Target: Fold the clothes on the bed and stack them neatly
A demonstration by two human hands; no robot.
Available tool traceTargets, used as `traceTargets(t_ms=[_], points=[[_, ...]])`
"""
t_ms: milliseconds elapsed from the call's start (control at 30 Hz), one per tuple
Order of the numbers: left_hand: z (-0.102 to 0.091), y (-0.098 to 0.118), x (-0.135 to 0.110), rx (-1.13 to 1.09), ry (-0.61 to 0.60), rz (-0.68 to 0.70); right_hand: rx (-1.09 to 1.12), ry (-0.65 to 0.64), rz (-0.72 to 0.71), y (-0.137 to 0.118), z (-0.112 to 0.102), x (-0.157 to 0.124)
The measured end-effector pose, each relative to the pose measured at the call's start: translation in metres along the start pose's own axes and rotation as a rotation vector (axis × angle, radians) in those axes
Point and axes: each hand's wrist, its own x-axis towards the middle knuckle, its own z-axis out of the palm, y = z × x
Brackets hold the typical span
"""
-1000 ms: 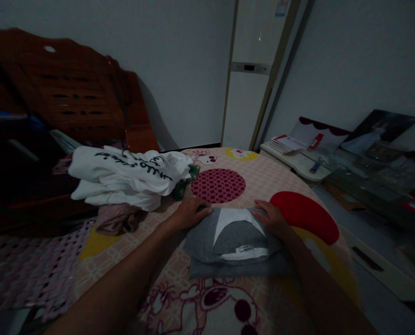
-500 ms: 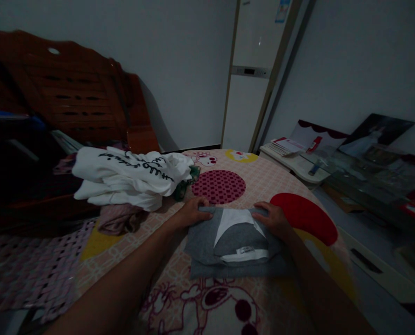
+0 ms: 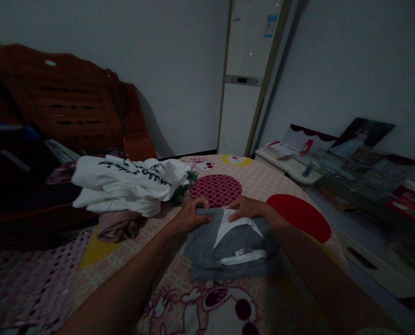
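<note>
A folded grey and white shirt [image 3: 200, 242] lies in front of me, its collar with a white band and small label toward me. My left hand [image 3: 192, 215] is closed on the shirt's far left corner, thumb on top and fingers curled over the edge. At the far edge, on the white panel, my right hand [image 3: 246, 207] pinches the cloth with its thumb on top; its fingertips are partly hidden. A patterned cloth [image 3: 256, 177] with cartoon figures and coloured spots covers the round table beneath.
White clothing with black lettering [image 3: 130, 184] is heaped on the left, over a dusty-pink cloth [image 3: 118, 225]. A wooden chair [image 3: 71, 111] stands behind it. A glass-topped stand [image 3: 354, 179] is at the right; a tall white cabinet-like unit [image 3: 240, 111] stands in the corner.
My right hand has moved left along the shirt's far edge, from the right corner to the white panel. The left hand keeps its hold on the left corner. My view has shifted slightly.
</note>
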Motion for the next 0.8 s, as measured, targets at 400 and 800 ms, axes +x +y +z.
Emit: traceTargets(t_ms=[400, 800], points=[[0.013, -0.032, 0.005, -0.312, 0.125, -0.252, -0.338, 0.575, 0.203, 0.036, -0.035, -0.056], [0.013, -0.035, 0.005, -0.109, 0.053, -0.157, -0.705, 1.025, 0.890, 0.122, -0.089, -0.130]])
